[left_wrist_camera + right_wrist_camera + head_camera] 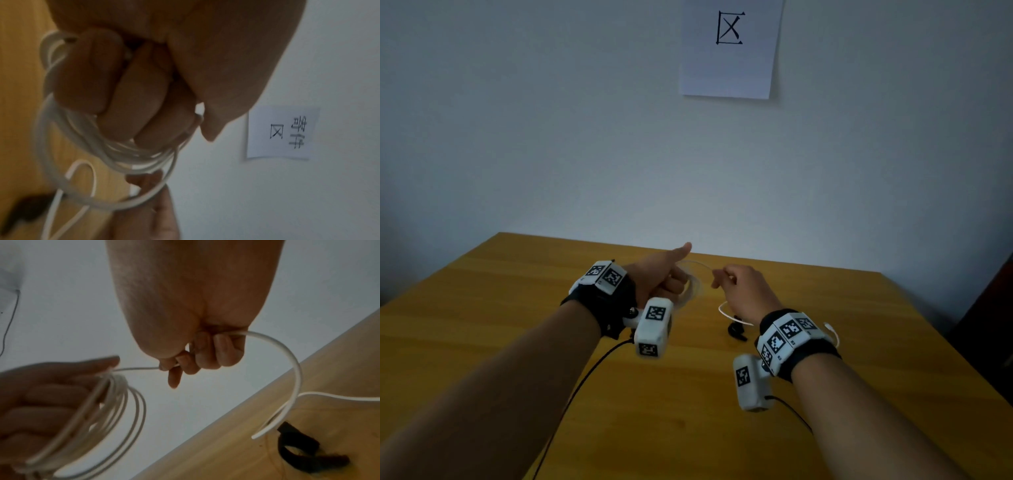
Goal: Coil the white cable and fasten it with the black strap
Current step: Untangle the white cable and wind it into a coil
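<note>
My left hand point(669, 277) is held above the wooden table point(517, 308), thumb up, its fingers point(115, 91) curled round several loops of the white cable point(61, 142). The coil point(115, 415) hangs from that hand in the right wrist view. To its right, my right hand point(739, 284) pinches the free run of the cable point(287, 356) between thumb and fingers point(205, 353). The loose tail point(726, 313) trails down to the table. The black strap point(737, 331) lies crumpled on the table under my right hand; it also shows as strap point(298, 446) and blurred strap point(26, 209).
A white paper sheet point(729, 48) with black characters hangs on the wall behind the table. Thin black leads point(585, 373) run from both wrist cameras back over the table toward me. A dark object point(993, 325) stands past the table's right edge.
</note>
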Demonstrator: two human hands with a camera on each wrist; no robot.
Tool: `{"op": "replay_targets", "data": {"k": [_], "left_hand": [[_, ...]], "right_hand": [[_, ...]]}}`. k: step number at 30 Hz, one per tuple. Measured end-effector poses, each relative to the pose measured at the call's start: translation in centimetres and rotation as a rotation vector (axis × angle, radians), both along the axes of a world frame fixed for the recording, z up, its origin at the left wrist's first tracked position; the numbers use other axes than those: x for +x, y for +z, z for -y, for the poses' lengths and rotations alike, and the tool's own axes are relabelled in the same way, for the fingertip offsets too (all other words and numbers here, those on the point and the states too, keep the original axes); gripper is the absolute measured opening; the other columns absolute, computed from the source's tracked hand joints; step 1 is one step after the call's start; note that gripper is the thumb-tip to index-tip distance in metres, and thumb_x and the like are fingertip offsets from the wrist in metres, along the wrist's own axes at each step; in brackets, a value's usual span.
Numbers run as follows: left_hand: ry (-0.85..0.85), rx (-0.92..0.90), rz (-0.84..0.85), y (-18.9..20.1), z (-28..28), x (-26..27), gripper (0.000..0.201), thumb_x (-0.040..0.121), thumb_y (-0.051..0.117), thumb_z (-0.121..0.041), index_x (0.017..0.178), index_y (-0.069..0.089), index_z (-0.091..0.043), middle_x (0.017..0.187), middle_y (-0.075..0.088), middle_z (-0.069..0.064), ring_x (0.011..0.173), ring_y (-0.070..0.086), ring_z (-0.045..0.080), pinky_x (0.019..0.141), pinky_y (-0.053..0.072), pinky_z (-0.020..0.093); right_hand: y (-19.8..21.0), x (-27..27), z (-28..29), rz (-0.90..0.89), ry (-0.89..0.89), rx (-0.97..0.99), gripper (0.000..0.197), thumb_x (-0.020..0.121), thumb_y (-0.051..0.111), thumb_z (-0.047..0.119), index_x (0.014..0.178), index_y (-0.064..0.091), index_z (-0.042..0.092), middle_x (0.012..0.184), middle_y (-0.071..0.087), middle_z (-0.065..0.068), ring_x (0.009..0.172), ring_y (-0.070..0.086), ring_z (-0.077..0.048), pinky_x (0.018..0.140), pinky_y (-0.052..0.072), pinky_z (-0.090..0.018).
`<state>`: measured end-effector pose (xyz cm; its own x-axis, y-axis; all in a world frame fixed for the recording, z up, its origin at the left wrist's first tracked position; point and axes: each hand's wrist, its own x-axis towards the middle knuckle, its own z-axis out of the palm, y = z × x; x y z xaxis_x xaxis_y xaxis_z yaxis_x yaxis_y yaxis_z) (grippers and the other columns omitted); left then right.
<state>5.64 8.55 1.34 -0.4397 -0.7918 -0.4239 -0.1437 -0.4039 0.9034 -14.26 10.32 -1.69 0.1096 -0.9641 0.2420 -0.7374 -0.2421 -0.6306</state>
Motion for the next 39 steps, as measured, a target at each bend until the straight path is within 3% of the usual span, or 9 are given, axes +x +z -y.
{"op": "replay_targets", "data": {"k": [6,11,16,18,21,27,32,35,39], "left_hand": [[-0.072,0.001,-0.627,1.6,-0.2,-2.7,0.048,0.101,0.032,-0.040,0.056,0.030,-0.022,0.047,0.017,-0.005,0.041,0.011,0.013,0.040,0.018,0.021],[0.119,-0.079,-0.774,1.2,0.1,-4.5,0.042,0.103,0.033,-0.042,0.068,0.036,-0.018,0.057,0.043,0.000,0.049,0.042,0.017,0.051,0.037,0.027],[0.235,-0.396,-0.532,1.8,-0.8,-5.4,0.045,0.106,0.027,-0.038,0.071,0.044,-0.014,0.110,0.070,0.024,0.098,0.068,0.039,0.085,0.053,0.044],[0.245,-0.493,-0.364,1.7,-0.8,-5.6,0.054,0.106,0.023,-0.036,0.074,0.058,-0.011,0.120,0.066,0.025,0.108,0.066,0.038,0.099,0.049,0.046],[0.256,-0.638,-0.091,0.5,0.4,-6.0,0.064,0.105,0.022,-0.041,0.109,0.065,0.007,0.119,0.069,0.016,0.106,0.067,0.026,0.105,0.046,0.045],[0.281,-0.858,0.197,-0.5,0.2,-6.4,0.068,0.100,0.024,-0.053,0.122,0.062,-0.001,0.127,0.066,0.005,0.118,0.061,0.015,0.108,0.041,0.038],[0.246,-1.019,0.582,-1.2,0.5,-6.1,0.070,0.092,0.019,-0.060,0.083,0.060,-0.004,0.092,0.069,0.004,0.087,0.064,0.023,0.084,0.052,0.040],[0.106,-1.031,0.832,-1.8,0.4,-5.5,0.047,0.100,0.026,-0.043,0.069,0.045,-0.013,0.067,0.054,0.005,0.067,0.055,0.028,0.061,0.041,0.033],[0.061,-0.872,0.889,-2.3,-0.8,-4.9,0.029,0.103,0.027,-0.028,0.083,0.042,-0.013,0.084,0.059,0.013,0.081,0.059,0.031,0.068,0.047,0.041]], "right_hand": [[-1.5,0.7,0.1,0.081,0.125,0.044,0.048,0.109,0.042,0.030,0.077,0.072,0.010,0.052,0.057,0.002,0.048,0.047,-0.021,0.053,0.037,-0.034],[-0.8,1.4,-1.0,0.055,0.204,-0.002,0.044,0.112,0.039,0.025,0.078,0.066,0.014,0.044,0.057,0.023,0.042,0.050,0.005,0.046,0.032,-0.013],[0.1,1.4,-1.6,-0.014,0.188,0.092,0.039,0.110,0.042,0.033,0.099,0.072,0.010,0.065,0.053,0.013,0.050,0.050,0.002,0.053,0.031,-0.019],[0.3,1.4,-1.7,-0.067,0.147,0.124,0.033,0.107,0.047,0.035,0.103,0.073,0.013,0.069,0.055,0.010,0.055,0.048,-0.002,0.053,0.032,-0.024],[0.5,1.2,-1.8,-0.105,0.129,0.124,0.026,0.102,0.055,0.032,0.091,0.073,0.017,0.070,0.061,0.003,0.055,0.053,-0.011,0.053,0.037,-0.026],[1.2,1.2,-2.9,-0.019,0.154,0.273,0.022,0.103,0.053,0.022,0.100,0.069,0.007,0.067,0.069,-0.010,0.044,0.057,-0.016,0.034,0.038,-0.016],[2.0,0.9,-3.1,-0.070,0.187,0.258,0.022,0.101,0.056,0.022,0.099,0.071,0.005,0.070,0.075,-0.013,0.048,0.065,-0.017,0.049,0.050,-0.025],[2.6,0.2,-3.0,-0.137,0.156,0.218,0.022,0.095,0.064,0.024,0.091,0.072,0.004,0.060,0.070,-0.004,0.044,0.061,-0.017,0.048,0.049,-0.026],[3.2,-0.8,-3.0,-0.171,0.136,0.149,0.031,0.087,0.068,0.032,0.081,0.077,0.003,0.053,0.055,0.002,0.042,0.041,-0.015,0.047,0.036,-0.026]]}}
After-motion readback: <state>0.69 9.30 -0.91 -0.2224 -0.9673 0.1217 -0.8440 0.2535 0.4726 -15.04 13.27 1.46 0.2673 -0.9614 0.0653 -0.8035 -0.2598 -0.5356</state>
